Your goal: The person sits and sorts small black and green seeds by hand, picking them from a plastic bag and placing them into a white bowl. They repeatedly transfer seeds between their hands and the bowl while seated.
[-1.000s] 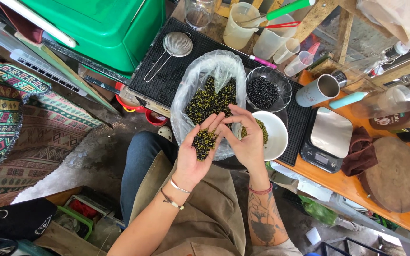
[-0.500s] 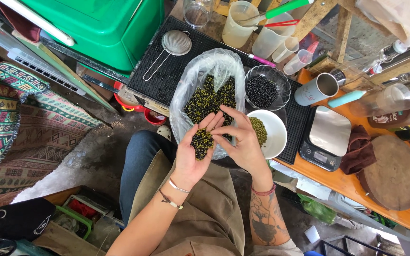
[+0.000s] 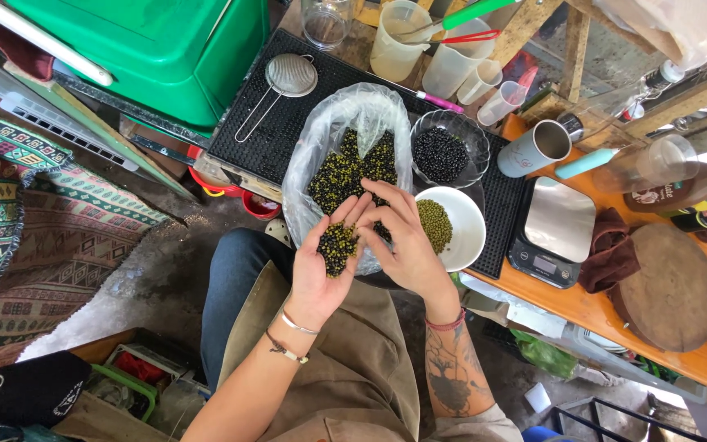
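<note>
The left hand (image 3: 325, 266) lies palm up, cupped half open, holding a small heap of dark and green beans (image 3: 338, 246). The right hand (image 3: 403, 241) bends over it, fingertips together, picking at the heap. Both hover over a clear plastic bag (image 3: 353, 151) of mixed beans (mouth wide open). Two bowls stand just beside it: a glass bowl (image 3: 450, 147) of black beans and a white bowl (image 3: 454, 229) of green ones near the table (image 3: 599, 315) edge. One scale (image 3: 551, 232) sits to the right.

A crinkled clear plastic bag (image 3: 362, 123) sits on a ribbed black rubber mat (image 3: 263, 139), beside a wire-mesh metal strainer (image 3: 288, 76), glossy white bowl (image 3: 466, 233), brushed-steel scale (image 3: 556, 232) and rough wooden board (image 3: 671, 288).
</note>
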